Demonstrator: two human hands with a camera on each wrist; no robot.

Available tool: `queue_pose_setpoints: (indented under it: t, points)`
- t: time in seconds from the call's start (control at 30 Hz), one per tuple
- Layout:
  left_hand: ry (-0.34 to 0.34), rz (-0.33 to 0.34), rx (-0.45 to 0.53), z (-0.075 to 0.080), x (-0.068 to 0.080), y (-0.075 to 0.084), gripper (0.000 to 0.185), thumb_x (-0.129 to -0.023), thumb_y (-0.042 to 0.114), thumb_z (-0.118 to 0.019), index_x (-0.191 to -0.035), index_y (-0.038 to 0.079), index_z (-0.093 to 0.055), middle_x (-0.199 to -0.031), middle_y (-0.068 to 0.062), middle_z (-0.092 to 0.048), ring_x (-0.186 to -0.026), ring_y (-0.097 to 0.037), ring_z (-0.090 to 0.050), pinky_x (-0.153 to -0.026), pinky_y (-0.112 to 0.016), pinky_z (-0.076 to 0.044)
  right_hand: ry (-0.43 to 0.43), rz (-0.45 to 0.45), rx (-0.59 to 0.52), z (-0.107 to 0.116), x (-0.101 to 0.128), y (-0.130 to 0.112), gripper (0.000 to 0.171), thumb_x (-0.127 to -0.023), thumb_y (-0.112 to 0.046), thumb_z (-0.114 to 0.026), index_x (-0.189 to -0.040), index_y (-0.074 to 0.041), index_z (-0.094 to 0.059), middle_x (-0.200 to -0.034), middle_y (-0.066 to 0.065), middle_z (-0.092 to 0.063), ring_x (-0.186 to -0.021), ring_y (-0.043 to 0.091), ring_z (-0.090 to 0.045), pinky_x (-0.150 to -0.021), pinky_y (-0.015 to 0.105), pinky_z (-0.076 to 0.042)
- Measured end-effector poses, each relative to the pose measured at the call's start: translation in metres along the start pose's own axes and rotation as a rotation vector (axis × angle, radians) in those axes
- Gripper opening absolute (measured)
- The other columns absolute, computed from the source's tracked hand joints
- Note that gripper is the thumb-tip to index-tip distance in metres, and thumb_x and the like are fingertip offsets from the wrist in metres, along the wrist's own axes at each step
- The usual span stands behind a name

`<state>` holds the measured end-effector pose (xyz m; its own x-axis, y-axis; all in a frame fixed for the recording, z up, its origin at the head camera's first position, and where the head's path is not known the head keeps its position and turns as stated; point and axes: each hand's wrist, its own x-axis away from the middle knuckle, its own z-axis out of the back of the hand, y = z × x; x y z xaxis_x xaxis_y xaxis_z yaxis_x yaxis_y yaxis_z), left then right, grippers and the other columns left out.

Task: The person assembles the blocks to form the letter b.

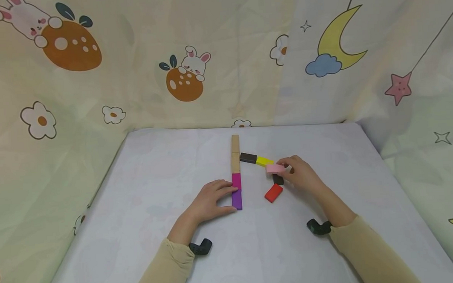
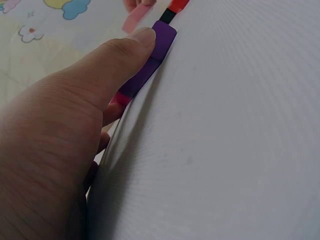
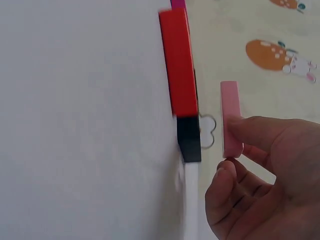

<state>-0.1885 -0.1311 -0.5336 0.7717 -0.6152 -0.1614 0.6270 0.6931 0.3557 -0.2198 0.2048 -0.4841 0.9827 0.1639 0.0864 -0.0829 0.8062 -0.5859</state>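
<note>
While both hands work: coloured flat blocks lie on a white table (image 1: 146, 231).
Pink block: a pale pink, flat rectangular piece (image 1: 275, 168) with rounded edges, plain on its faces; the right wrist view shows it thin and seen edge-on (image 3: 230, 119).
Where it is: lifted just above the table, beside the yellow block (image 1: 264, 161) and over a dark block (image 1: 278, 179).
Right hand: it (image 1: 302, 174) pinches the pink block at one end between thumb and curled fingers (image 3: 260, 131).
Left hand: it (image 1: 208, 201) lies flat on the table, fingers straight and close together, thumb (image 2: 120, 55) pressing the purple block (image 1: 237, 199).
Column: two tan blocks (image 1: 235, 154), a magenta block (image 1: 236, 180) and the purple one, end to end.
Branch: a dark brown block (image 1: 248, 158) and the yellow one, slanting off the column.
Red block: it (image 1: 273, 193) lies flat, tilted, just below the dark one.
</note>
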Motion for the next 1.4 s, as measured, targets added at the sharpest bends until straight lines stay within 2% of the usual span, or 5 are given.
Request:
queue_pose_setpoints:
  t: [0.37,0.67,0.83,1.07,1.4]
  points:
    - [-0.003,0.005,0.007,0.002,0.0,0.002,0.063,-0.076,0.068,-0.054,-0.132,0.039,-0.046,-0.136,0.009,-0.045,-0.131,-0.016,-0.036,-0.11,-0.041,-0.028,-0.038,0.091,-0.003,-0.022,0.026,-0.026,0.032,-0.081,-0.033,-0.069,-0.111,-0.028,-0.058,-0.097,0.0,-0.051,-0.08,0.017,-0.048,-0.064,0.025,-0.045]
    - [-0.024,0.025,0.008,0.002,0.0,0.002,0.065,-0.075,0.071,-0.052,-0.132,0.041,-0.044,-0.137,0.011,-0.043,-0.132,-0.015,-0.034,-0.111,-0.042,-0.027,-0.052,0.073,0.017,-0.038,0.036,-0.042,0.033,-0.078,-0.036,-0.072,-0.108,-0.032,-0.059,-0.094,-0.003,-0.051,-0.085,0.015,-0.049,-0.068,0.026,-0.047]
    - [-0.021,0.016,0.014,0.002,0.0,0.002,0.065,-0.076,0.071,-0.052,-0.132,0.04,-0.045,-0.137,0.011,-0.044,-0.132,-0.014,-0.034,-0.111,-0.041,-0.027,-0.061,0.083,0.046,-0.047,0.04,-0.049,0.037,-0.076,-0.039,-0.073,-0.109,-0.034,-0.059,-0.099,-0.009,-0.051,-0.088,0.011,-0.051,-0.076,0.026,-0.051]
    - [0.002,0.0,0.007,0.001,0.0,0.002,0.064,-0.076,0.07,-0.052,-0.131,0.038,-0.046,-0.136,0.01,-0.044,-0.131,-0.016,-0.036,-0.11,-0.043,-0.028,-0.049,0.125,0.099,-0.054,0.039,-0.053,0.032,-0.076,-0.038,-0.072,-0.106,-0.036,-0.06,-0.096,-0.013,-0.052,-0.085,0.008,-0.053,-0.076,0.025,-0.051]
    - [-0.004,0.039,0.001,0.0,0.0,0.005,0.063,-0.075,0.068,-0.055,-0.131,0.04,-0.046,-0.137,0.012,-0.043,-0.132,-0.015,-0.034,-0.111,-0.043,-0.026,-0.067,0.148,0.158,-0.059,0.037,-0.053,0.032,-0.076,-0.037,-0.073,-0.105,-0.034,-0.061,-0.093,-0.013,-0.052,-0.082,0.006,-0.052,-0.073,0.022,-0.05]
